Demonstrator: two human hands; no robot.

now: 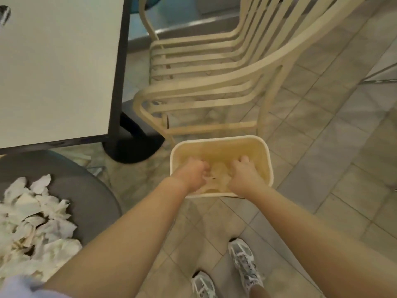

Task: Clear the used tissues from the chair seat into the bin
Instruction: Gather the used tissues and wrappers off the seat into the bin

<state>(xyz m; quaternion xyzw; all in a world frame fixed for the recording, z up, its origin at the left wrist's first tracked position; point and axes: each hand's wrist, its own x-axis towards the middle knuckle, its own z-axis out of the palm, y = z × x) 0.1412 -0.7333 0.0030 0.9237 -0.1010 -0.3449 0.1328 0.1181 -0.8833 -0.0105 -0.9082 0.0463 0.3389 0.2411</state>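
Both of the person's hands reach down inside one cream rectangular bin (221, 145) that stands on the tiled floor (322, 168). The left hand (191, 174) is curled into a loose fist with its knuckles toward the bin's middle; the right hand (245, 174) is likewise bent, fingers folded downward. Between and just below the two hands lies crumpled tissue (217, 175), pale against the bin's bottom; whether either hand presses on it or grips any piece cannot be told, since the fingertips are hidden. Two bare forearms run back toward the camera, and a bit of pale sleeve (17, 284) shows at the lower left corner. Below them two grey-and-white trainers (242, 259) stand on the tiles. At the left, a heap of used white tissues (36, 224), too many and too tangled to count, lies on the dark grey round chair seat (92, 190), well apart from the bin. Beyond the bin stands one cream slatted plastic armchair (206, 67). A white table (55, 61) with a dark edge fills the upper left, on one black pedestal base (133, 147). No brand, label or writing can be read anywhere.
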